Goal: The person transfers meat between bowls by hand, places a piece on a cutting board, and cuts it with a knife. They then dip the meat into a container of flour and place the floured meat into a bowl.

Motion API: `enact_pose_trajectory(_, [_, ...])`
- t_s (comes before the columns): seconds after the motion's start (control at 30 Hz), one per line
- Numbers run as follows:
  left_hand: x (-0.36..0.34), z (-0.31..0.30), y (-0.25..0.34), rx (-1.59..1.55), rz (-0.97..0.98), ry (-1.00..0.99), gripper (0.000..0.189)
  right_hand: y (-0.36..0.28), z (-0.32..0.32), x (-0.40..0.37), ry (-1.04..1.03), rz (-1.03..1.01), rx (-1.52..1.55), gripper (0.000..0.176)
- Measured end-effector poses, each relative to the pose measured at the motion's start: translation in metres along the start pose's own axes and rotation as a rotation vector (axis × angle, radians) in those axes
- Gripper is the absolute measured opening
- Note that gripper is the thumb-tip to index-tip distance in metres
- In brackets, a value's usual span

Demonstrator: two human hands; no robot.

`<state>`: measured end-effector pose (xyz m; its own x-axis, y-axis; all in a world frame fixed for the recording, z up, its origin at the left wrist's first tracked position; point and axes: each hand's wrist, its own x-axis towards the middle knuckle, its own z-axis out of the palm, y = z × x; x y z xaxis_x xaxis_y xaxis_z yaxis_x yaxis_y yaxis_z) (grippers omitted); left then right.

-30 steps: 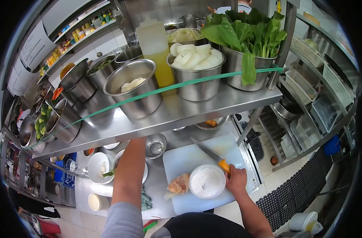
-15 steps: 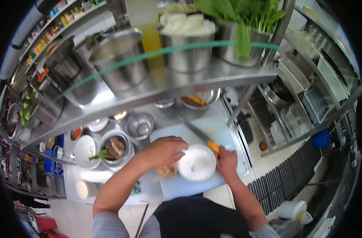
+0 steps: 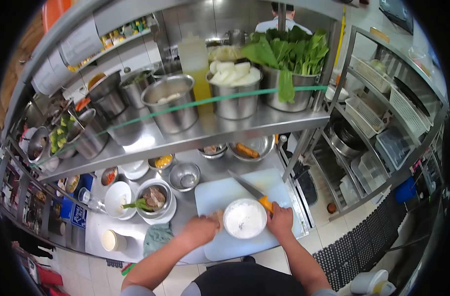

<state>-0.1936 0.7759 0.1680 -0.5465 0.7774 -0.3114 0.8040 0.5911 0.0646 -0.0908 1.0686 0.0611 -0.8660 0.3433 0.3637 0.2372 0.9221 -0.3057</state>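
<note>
A white bowl (image 3: 244, 218) of white powder sits on a pale cutting board (image 3: 212, 197). My left hand (image 3: 201, 230) is at the bowl's left, fingers closed around a pale tan piece of food (image 3: 218, 219), mostly hidden by the hand. At the bowl's right side, my right hand (image 3: 281, 220) has its fingers curled over the end of the orange handle of a knife (image 3: 249, 186). The blade points away to the upper left across the board. Left of the board, a green cloth (image 3: 157, 238) lies beside my left forearm.
A metal bowl with meat and greens (image 3: 153, 198), a white bowl (image 3: 119, 200) and an unfilled-looking metal bowl (image 3: 184, 176) stand to the left. Overhead, a steel shelf (image 3: 200, 140) carries pots and leafy greens (image 3: 296, 54). A person (image 3: 281, 22) stands beyond it.
The view has tilted upward, bringing a person at the back into sight. My left hand has drawn back from the bowl's rim and lower, onto the tan food. My right hand stays by the knife handle.
</note>
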Motion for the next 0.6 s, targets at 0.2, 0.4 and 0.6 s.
enact_pose_trajectory(0.2, [-0.019,0.052,0.008,-0.038,-0.012,0.445,0.035,0.000,0.001,-0.003,0.050,-0.034,0.029,0.025])
enact_pose_trajectory(0.4, [0.001,0.072,0.027,-0.024,-0.118,0.596,0.032,0.002,0.007,-0.003,-0.014,-0.054,0.046,0.038])
enact_pose_trajectory(0.6, [0.006,0.082,0.035,-0.085,-0.087,0.614,0.029,0.011,0.015,-0.003,-0.002,-0.083,0.044,0.053])
